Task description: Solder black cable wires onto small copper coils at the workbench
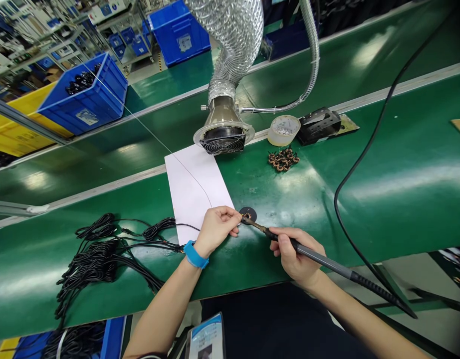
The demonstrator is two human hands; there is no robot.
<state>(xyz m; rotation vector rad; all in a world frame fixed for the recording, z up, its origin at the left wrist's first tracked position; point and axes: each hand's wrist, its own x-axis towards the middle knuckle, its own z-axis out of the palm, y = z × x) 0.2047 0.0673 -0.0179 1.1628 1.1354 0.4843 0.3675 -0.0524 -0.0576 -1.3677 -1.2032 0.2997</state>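
My right hand (299,252) is wrapped round the handle of a soldering iron (327,264), whose tip points left at a small copper-wound ring (247,216) on a round black disc (251,211). From the left, my left hand (220,224), with a blue band on the wrist, pinches at the ring's edge. A thin wire (192,175) runs down from the upper left to its fingers; what else they hold is too small to tell. White paper (196,179) lies behind that hand. More copper-wound rings (283,159) sit in a pile farther back.
Black cable bundles (99,259) lie on the green table (383,209) at the left. A fan hood on a foil duct (224,127) hangs above the paper. A tape roll (283,130) and black metal bracket (320,125) stand behind the pile. The iron's cord (338,199) loops at right.
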